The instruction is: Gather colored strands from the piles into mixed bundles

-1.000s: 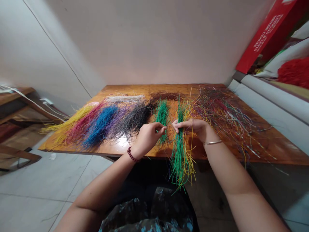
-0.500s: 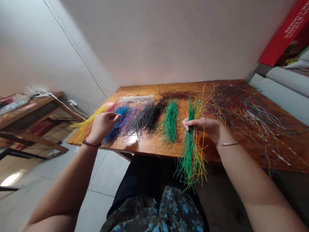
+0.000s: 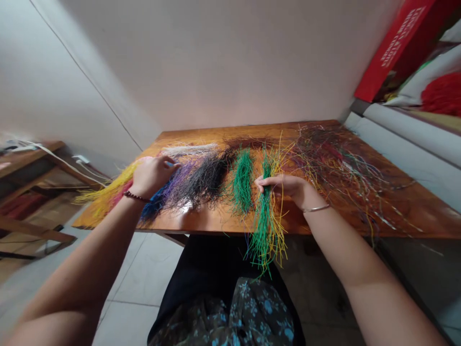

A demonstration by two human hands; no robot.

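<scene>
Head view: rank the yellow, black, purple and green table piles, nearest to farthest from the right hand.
1. Green pile, immediately left of the right hand.
2. Black pile, left of the green.
3. Purple pile, left of the black.
4. Yellow pile, at the far left.

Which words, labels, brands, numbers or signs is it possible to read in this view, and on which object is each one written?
"CONGEE": end of the lower line of white letters on the red box, as best I can read it.
Rest of that lower line: too blurred to read surely.
Upper line on the same box: also too blurred to quote surely.
No readable text on the coloured strands or the wooden table.
</scene>
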